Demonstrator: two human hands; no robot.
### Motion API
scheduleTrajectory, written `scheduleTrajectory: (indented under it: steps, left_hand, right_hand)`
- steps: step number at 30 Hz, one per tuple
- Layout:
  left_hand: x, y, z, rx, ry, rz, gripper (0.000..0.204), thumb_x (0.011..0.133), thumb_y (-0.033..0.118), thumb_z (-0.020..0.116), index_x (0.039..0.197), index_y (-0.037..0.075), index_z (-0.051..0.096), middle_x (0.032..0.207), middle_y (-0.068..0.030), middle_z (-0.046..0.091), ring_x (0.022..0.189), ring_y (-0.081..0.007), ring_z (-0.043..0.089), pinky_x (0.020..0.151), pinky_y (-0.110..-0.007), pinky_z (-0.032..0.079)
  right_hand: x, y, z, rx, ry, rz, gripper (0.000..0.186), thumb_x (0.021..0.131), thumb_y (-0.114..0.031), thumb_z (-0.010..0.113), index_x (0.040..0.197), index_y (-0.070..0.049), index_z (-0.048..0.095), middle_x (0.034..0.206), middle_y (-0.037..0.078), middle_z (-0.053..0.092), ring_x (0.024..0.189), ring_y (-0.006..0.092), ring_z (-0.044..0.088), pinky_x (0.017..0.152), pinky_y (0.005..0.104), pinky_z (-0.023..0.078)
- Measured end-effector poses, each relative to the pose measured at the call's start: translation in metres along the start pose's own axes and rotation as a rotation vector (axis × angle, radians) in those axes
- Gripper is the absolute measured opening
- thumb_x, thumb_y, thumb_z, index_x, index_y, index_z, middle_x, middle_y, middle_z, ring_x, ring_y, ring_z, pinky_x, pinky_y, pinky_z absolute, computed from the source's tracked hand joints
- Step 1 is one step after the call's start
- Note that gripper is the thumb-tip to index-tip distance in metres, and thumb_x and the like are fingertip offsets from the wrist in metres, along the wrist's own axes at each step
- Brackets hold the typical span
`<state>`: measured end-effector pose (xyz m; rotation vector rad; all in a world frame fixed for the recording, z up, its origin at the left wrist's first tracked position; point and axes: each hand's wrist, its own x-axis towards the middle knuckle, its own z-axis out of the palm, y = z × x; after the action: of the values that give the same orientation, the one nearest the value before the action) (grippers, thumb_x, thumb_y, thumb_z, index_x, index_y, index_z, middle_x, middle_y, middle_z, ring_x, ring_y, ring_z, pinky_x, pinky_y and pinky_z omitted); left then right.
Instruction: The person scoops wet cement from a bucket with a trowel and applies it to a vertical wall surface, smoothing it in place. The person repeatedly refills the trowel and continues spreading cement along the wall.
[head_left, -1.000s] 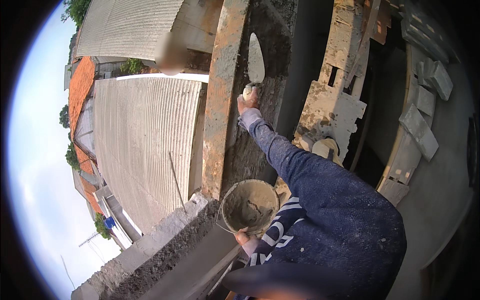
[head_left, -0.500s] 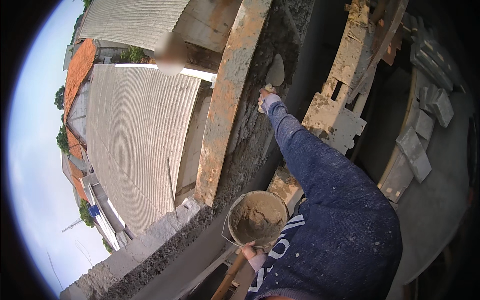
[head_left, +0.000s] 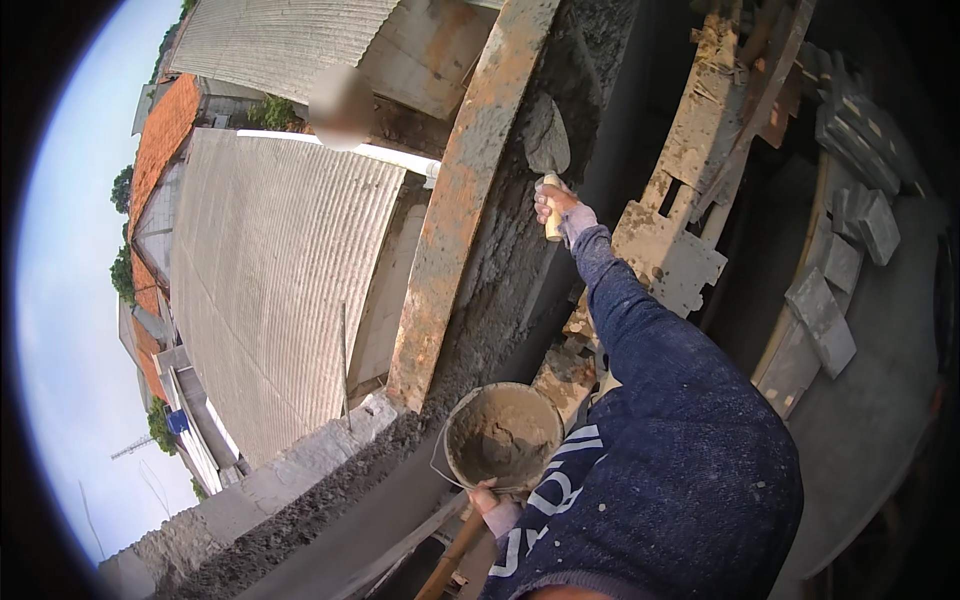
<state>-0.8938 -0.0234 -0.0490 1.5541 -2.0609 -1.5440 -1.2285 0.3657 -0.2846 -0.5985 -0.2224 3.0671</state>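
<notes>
My right hand (head_left: 566,208), arm stretched forward, is closed round the pale handle of a trowel (head_left: 548,145). The trowel's pointed blade lies against or just over the rough grey mortar surface (head_left: 500,265) on top of the wall; whether it touches I cannot tell. Down near my body, my left hand (head_left: 492,503) grips the near rim of a bucket (head_left: 452,432). Grey wet mortar (head_left: 510,440) fills part of this bucket, and its wire handle hangs down on the left side.
A long rust-stained board (head_left: 450,220) runs along the wall's left edge. Corrugated roofing (head_left: 280,290) spreads out lower on the left. To the right are mortar-splashed planks (head_left: 665,255) and several grey blocks (head_left: 820,318). A thin rod (head_left: 344,365) sticks up by the concrete ledge (head_left: 260,495).
My right hand has drawn slightly back and right, and the wrist has turned, so more of the trowel's handle shows. The bucket stays in my left hand.
</notes>
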Motion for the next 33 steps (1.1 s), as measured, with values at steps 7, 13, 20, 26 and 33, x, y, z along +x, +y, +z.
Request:
scheduleTrajectory:
  steps: [7, 13, 20, 26, 33]
  left_hand:
    - [0.009, 0.004, 0.005, 0.009, -0.045, 0.005, 0.006, 0.068, 0.004, 0.053, 0.073, 0.0, 0.053, 0.072, -0.006, 0.053, 0.067, -0.0183, 0.051, 0.063, -0.034, 0.045]
    - [0.024, -0.018, -0.02, 0.083, -0.135, 0.196, 0.012, 0.067, -0.008, 0.051, 0.075, 0.001, 0.053, 0.083, -0.0099, 0.054, 0.075, -0.0203, 0.051, 0.068, -0.034, 0.043]
    - [0.06, -0.047, -0.039, 0.424, -0.195, 0.464, 0.031, 0.064, -0.012, 0.053, 0.092, 0.001, 0.056, 0.095, -0.0139, 0.056, 0.083, -0.0264, 0.058, 0.072, -0.037, 0.048]
    - [0.028, -0.001, 0.021, -0.101, -0.156, 0.036, 0.062, 0.053, -0.004, 0.054, 0.115, -0.004, 0.052, 0.098, -0.0157, 0.059, 0.083, -0.0289, 0.06, 0.069, -0.037, 0.052]
    - [0.037, 0.005, 0.074, -0.342, -0.411, 0.2, 0.071, 0.059, -0.005, 0.045, 0.13, -0.005, 0.047, 0.094, -0.0097, 0.06, 0.073, -0.0166, 0.055, 0.059, -0.026, 0.048]
  right_hand:
    - [-0.056, -0.044, 0.044, -0.109, 0.01, -0.163, 0.024, 0.085, -0.011, 0.061, 0.102, -0.015, 0.045, 0.068, 0.003, 0.049, 0.049, 0.0134, 0.049, 0.045, 0.0319, 0.045]
    - [-0.058, -0.043, 0.107, -0.527, 0.924, -0.599, 0.045, 0.081, -0.014, 0.062, 0.118, -0.009, 0.038, 0.08, 0.012, 0.056, 0.062, 0.0244, 0.06, 0.054, 0.038, 0.053]
    - [-0.034, 0.022, 0.134, -0.857, 0.623, -0.158, 0.053, 0.076, -0.013, 0.058, 0.124, -0.005, 0.038, 0.106, 0.021, 0.058, 0.068, 0.0281, 0.066, 0.062, 0.0364, 0.055]
    - [-0.116, 0.038, 0.084, -0.716, 0.549, -0.134, 0.04, 0.08, -0.017, 0.06, 0.113, -0.011, 0.038, 0.062, 0.009, 0.053, 0.045, 0.0202, 0.053, 0.041, 0.0345, 0.045]
    - [-0.303, -0.004, 0.039, -1.15, 0.187, 0.155, 0.043, 0.079, -0.013, 0.062, 0.118, -0.002, 0.047, 0.071, 0.007, 0.055, 0.049, 0.0131, 0.053, 0.043, 0.0286, 0.045]
